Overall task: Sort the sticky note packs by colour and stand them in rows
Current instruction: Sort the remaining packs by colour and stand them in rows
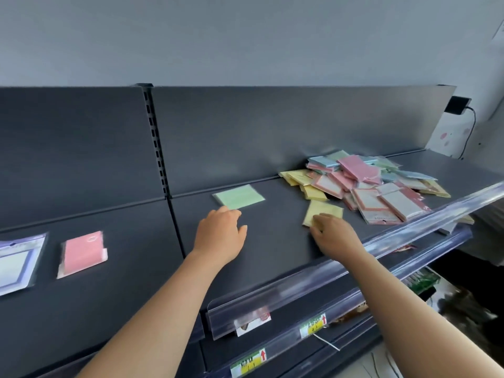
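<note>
A mixed heap of sticky note packs point(365, 181), pink, yellow, blue and green, lies at the right of the dark shelf point(272, 241). A green pack point(238, 196) lies flat on its own near the shelf's back; my left hand point(221, 236) hovers just in front of it, fingers loosely curled, holding nothing. A yellow pack point(324, 211) lies flat in front of the heap; my right hand point(331, 234) rests its fingers on that pack's near edge. Further left a pink pack point(83, 253) lies flat, and a purple-edged pack point(16, 264) is cut by the frame edge.
A clear plastic price rail point(354, 257) runs along the shelf's front edge. Lower shelves carry yellow price tags point(313, 327). A slotted upright point(156, 140) divides the back panel. A black box with a cable point(459, 105) hangs on the wall at right.
</note>
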Tool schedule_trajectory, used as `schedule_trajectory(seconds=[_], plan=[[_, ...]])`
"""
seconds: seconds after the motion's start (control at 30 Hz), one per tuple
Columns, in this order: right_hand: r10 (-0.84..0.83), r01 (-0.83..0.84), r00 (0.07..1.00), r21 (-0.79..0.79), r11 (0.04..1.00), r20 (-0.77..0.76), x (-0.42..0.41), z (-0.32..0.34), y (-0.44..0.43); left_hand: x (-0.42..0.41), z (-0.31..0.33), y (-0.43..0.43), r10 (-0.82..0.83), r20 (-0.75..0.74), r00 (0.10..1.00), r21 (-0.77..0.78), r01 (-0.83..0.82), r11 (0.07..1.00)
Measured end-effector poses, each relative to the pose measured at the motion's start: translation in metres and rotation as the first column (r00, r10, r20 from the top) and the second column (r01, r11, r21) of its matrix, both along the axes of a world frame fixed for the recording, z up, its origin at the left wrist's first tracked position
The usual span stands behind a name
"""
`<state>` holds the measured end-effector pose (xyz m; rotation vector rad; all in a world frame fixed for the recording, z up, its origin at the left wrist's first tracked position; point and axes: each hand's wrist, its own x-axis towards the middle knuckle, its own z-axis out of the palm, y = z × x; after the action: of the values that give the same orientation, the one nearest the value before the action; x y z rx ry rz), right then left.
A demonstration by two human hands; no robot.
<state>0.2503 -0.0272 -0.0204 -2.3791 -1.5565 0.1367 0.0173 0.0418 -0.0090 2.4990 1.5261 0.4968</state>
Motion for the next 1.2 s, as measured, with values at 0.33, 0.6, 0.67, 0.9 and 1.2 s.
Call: schedule_trajectory(seconds=[0.33, 0.6, 0.67, 0.9, 1.2], plan=[[0.235, -0.23, 0.956, 0.05, 0.972, -0.175, -0.013, 0.009, 0.048, 0.013, -0.011, 0.061, -0.024, -0.159, 0.987, -0.071, 0.013, 0.997], [0.299, -0.293, 0.916, 0.064, 0.954, -0.267, 0.002, 0.009, 0.095, 0.024, -0.002, 0.07, 0.151, -0.213, 0.965, 0.097, -0.132, 0.986], [0.275, -0.267, 0.924, 0.066, 0.961, -0.265, 0.005, 0.013, 0.103, 0.026, 0.001, 0.075, 0.209, -0.155, 0.966, 0.047, -0.204, 0.978], [0.251, -0.279, 0.93, -0.07, 0.958, -0.268, 0.008, 0.015, 0.123, 0.041, 0.002, 0.086, 0.329, -0.171, 0.929, -0.183, -0.358, 0.915], [0.164, -0.237, 0.9, -0.137, 0.962, -0.404, 0.009, 0.021, 0.133, 0.039, 0.006, 0.045, 0.504, 0.049, 0.862, -0.322, -0.464, 0.825]])
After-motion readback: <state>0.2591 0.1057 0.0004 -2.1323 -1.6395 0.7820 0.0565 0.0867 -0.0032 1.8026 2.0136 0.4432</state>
